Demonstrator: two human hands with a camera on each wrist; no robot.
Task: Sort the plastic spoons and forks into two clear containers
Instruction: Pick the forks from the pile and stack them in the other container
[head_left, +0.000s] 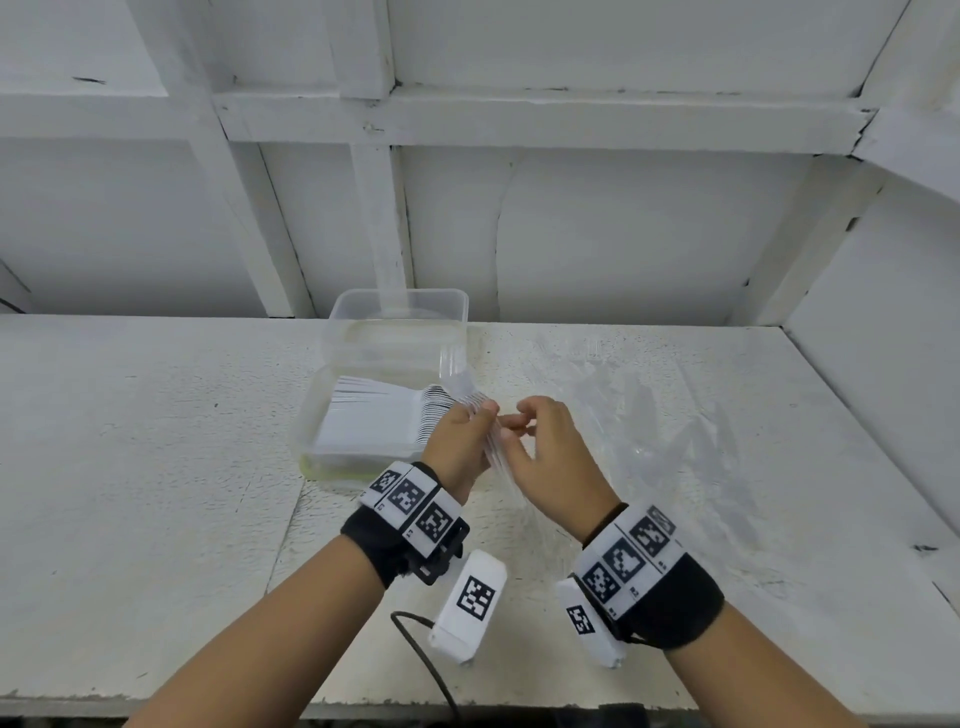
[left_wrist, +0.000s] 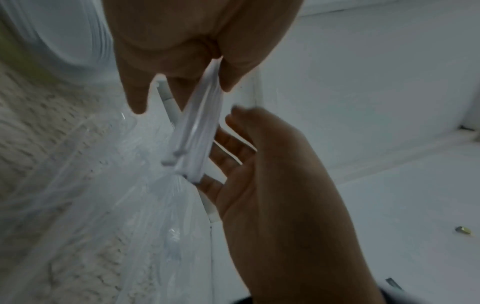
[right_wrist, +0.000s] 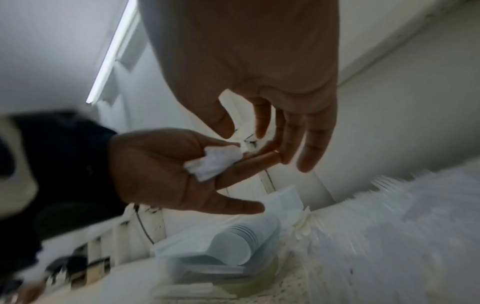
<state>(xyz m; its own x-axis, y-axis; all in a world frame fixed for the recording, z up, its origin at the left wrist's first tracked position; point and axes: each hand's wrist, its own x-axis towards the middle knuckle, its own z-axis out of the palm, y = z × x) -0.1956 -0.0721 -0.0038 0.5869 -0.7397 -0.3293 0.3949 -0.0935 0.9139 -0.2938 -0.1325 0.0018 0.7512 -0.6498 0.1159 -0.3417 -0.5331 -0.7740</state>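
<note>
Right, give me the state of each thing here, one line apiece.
Left hand: grips a bundle of forks.
Right hand: fingers loosely curled, holding nothing, beside the bundle.
Near container: open, stacked with spoons.
Far container: open, looks empty.
Plastic bag: lying flat on the table.

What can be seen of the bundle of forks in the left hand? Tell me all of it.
The bundle of forks is a tight stack of clear, whitish plastic forks, nested together. The left hand grips it at mid-length, thumb and fingers pinching the handles. The tines point up and away, over the edge of the near container; the handles slant down toward the person. It is held above the table, tilted, not upright. The right hand is close beside the handles; whether it touches them is unclear.
</note>
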